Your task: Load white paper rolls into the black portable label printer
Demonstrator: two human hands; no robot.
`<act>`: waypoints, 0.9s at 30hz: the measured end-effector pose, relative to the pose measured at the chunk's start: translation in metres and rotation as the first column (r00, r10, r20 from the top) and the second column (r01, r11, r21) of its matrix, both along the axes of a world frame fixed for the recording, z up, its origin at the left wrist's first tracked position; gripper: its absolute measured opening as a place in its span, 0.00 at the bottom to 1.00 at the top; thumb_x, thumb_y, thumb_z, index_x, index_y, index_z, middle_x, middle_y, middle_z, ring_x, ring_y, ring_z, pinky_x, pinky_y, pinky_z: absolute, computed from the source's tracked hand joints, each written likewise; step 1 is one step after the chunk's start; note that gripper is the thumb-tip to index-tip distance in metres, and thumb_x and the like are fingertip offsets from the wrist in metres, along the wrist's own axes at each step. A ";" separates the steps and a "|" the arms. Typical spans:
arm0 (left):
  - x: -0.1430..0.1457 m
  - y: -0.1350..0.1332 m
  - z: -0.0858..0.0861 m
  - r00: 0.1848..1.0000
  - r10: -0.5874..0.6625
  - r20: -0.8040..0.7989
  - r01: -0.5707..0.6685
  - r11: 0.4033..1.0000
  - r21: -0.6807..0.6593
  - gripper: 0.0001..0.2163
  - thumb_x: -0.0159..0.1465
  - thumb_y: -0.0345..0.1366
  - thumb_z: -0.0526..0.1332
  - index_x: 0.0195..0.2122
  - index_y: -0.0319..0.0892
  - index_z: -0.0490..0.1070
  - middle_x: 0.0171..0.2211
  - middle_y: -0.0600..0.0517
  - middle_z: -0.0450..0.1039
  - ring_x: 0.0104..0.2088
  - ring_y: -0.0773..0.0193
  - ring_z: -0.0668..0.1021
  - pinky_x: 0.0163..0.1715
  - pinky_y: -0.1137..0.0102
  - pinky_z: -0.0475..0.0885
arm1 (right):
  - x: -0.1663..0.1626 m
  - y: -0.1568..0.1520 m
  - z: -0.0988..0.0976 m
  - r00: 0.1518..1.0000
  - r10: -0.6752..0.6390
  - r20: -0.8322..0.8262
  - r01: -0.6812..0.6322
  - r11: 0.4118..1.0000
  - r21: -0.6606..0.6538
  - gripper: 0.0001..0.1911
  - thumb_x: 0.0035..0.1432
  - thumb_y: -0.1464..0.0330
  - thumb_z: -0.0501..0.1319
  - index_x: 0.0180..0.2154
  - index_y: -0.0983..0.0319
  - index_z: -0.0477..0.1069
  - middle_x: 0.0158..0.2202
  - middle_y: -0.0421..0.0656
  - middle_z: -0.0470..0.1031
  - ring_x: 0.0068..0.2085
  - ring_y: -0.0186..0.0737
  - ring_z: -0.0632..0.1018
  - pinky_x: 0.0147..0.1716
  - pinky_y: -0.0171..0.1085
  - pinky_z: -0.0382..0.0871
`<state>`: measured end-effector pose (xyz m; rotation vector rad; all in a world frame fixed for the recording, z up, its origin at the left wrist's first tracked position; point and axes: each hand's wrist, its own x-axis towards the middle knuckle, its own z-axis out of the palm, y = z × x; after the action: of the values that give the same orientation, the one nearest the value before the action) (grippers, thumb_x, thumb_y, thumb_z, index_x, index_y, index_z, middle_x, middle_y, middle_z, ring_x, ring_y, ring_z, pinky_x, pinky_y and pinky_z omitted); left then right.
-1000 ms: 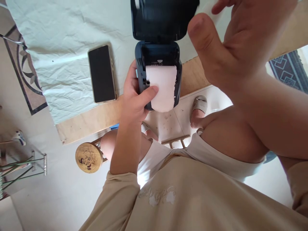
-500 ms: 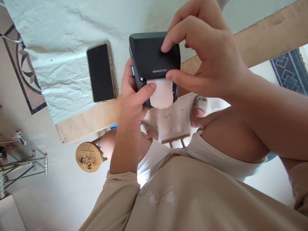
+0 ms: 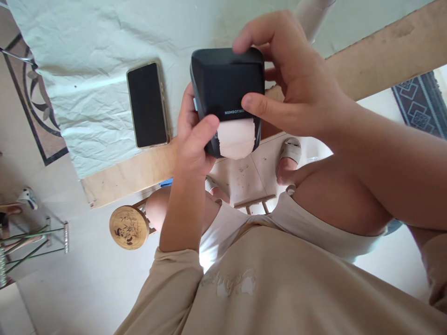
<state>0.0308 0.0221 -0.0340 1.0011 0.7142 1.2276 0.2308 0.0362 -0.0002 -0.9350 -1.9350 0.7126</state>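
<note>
While hands (image 3: 195, 146) grip, cloth (image 3: 89, 102) covers likely wood (image 3: 129, 175).

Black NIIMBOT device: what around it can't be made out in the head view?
All in the head view:
Black device: underside, faces away.
White paper: any length inside, hidden by the device.
Small mark after NIIMBOT: too small to read.
Left hand: other fingertips, behind the device.
Pale object: cut off by the top edge, partly behind the right hand.

A phone (image 3: 147, 106) lies on the wrinkled pale-green cloth (image 3: 94, 56) covering the wooden table (image 3: 132, 170).
</note>
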 end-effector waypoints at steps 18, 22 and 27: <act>0.007 0.002 -0.001 0.998 0.063 0.012 -0.062 0.997 -0.040 0.22 0.61 0.57 0.67 0.50 0.50 0.74 0.40 0.48 0.79 0.58 0.50 0.79 0.54 0.61 0.77 | -0.006 0.000 0.003 0.997 0.063 -0.048 -0.073 0.962 -0.261 0.34 0.59 0.60 0.64 0.62 0.61 0.55 0.63 0.45 0.64 0.53 0.28 0.72 0.42 0.29 0.69; 0.006 0.001 0.001 0.997 0.070 -0.027 -0.072 0.996 -0.061 0.23 0.61 0.58 0.67 0.50 0.50 0.75 0.42 0.48 0.79 0.58 0.49 0.79 0.53 0.60 0.77 | -0.006 0.000 0.002 0.997 0.049 -0.052 -0.061 0.957 -0.285 0.33 0.58 0.61 0.63 0.62 0.59 0.56 0.63 0.44 0.64 0.53 0.30 0.71 0.44 0.30 0.71; 0.001 -0.001 0.009 0.999 0.032 -0.016 -0.033 0.994 -0.102 0.23 0.61 0.55 0.70 0.51 0.47 0.75 0.43 0.48 0.81 0.59 0.49 0.79 0.56 0.61 0.75 | -0.006 0.000 0.001 0.998 0.037 -0.055 -0.053 0.942 -0.332 0.37 0.59 0.60 0.63 0.65 0.63 0.54 0.64 0.47 0.62 0.52 0.27 0.70 0.49 0.29 0.71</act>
<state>0.0318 0.0211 -0.0249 0.9173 0.7993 1.2009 0.2244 0.0362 0.0004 -1.0678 -1.8301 1.1048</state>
